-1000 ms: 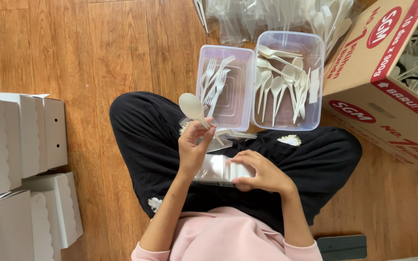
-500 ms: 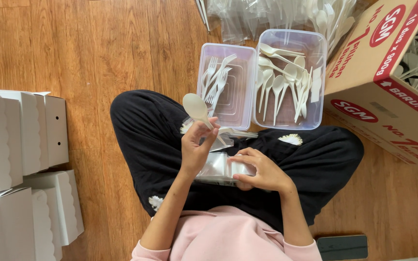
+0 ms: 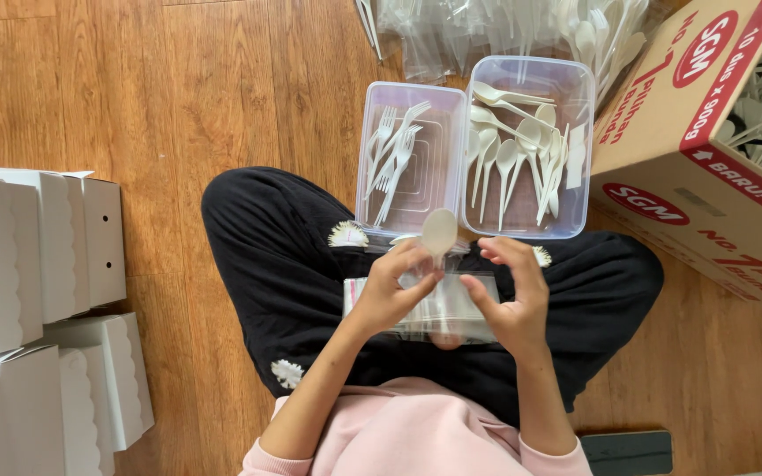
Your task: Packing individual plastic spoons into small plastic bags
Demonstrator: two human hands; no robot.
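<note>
My left hand [image 3: 390, 291] pinches the handle of a white plastic spoon [image 3: 439, 233], its bowl pointing away from me over my lap. My right hand [image 3: 515, 295] holds a clear plastic sleeve [image 3: 451, 304] from the right side, fingers spread along its edge. The spoon's handle meets the sleeve's top edge between my hands. Both hands hover over my crossed legs in black trousers [image 3: 266, 256]. Just beyond them lie a clear tub with white forks [image 3: 403, 159] and a clear tub with white spoons [image 3: 522, 145].
A large cardboard box [image 3: 690, 141] with more white cutlery stands at the right. Bagged cutlery [image 3: 487, 26] is piled at the top. White folded cartons [image 3: 37, 291] are stacked at the left on the wooden floor. A dark flat object [image 3: 623, 451] lies bottom right.
My left hand brought the spoon down and rightward from in front of the fork tub to the sleeve. My right hand lifted off the sleeve stack and now holds one sleeve up.
</note>
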